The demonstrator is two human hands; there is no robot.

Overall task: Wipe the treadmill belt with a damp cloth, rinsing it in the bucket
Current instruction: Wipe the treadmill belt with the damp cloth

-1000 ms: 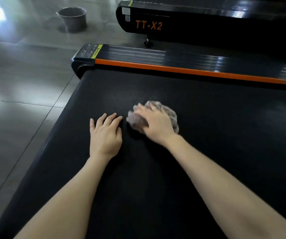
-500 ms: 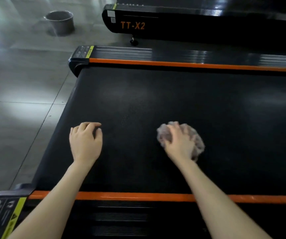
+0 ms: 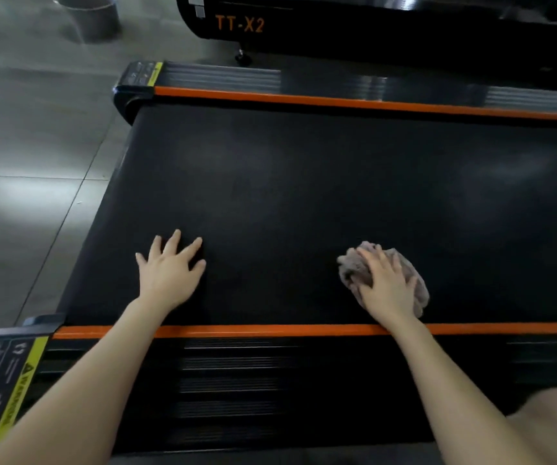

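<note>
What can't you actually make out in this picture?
Head view only.
- bucket: top edge cuts off its rim; contents unseen.
- cloth: the right hand covers its middle.
- warning label: print too small and blurred to read.
- treadmill belt: right edge cuts it off; the left hand hides a patch.

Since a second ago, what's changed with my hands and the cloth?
The right hand slid the crumpled greyish-pink cloth rightward and back toward the near orange strip, away from the left hand, which also drew back. Left hand still rests on the black treadmill belt; grey bucket unmoved.
</note>
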